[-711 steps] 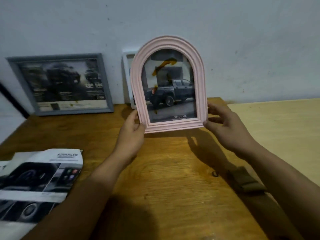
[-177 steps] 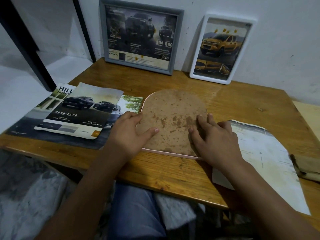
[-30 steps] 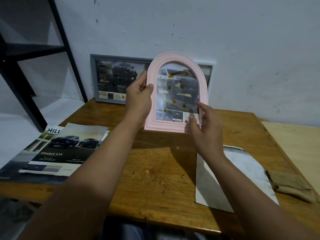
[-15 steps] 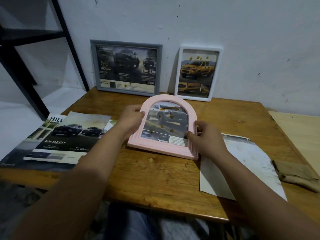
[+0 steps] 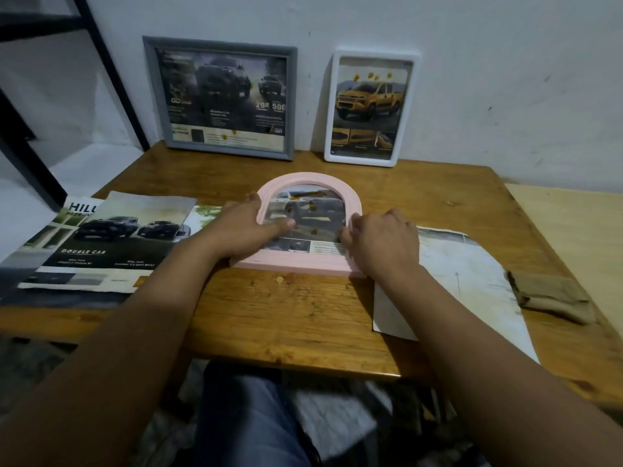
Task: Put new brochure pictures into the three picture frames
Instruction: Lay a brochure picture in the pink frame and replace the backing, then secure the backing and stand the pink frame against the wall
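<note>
Two hands, left hand (image 5: 249, 227) and right hand (image 5: 381, 244), gripping pink frame (image 5: 308, 267) on surface (image 5: 303, 315); could smudge glass, shift picture (image 5: 310, 214).

On the brochure (image 5: 101, 244) at the left of the desk we read "HILU", cut off by an overlapping sheet, at its far edge, and "DOUBLE CAB" in white on its dark band. In the grey frame (image 5: 220, 97) against the far wall we read the numerals "204" and "500"; its smaller print is illegible. The fine print in the white frame (image 5: 371, 107) and the pink arched frame (image 5: 308, 227) we cannot read.
</note>
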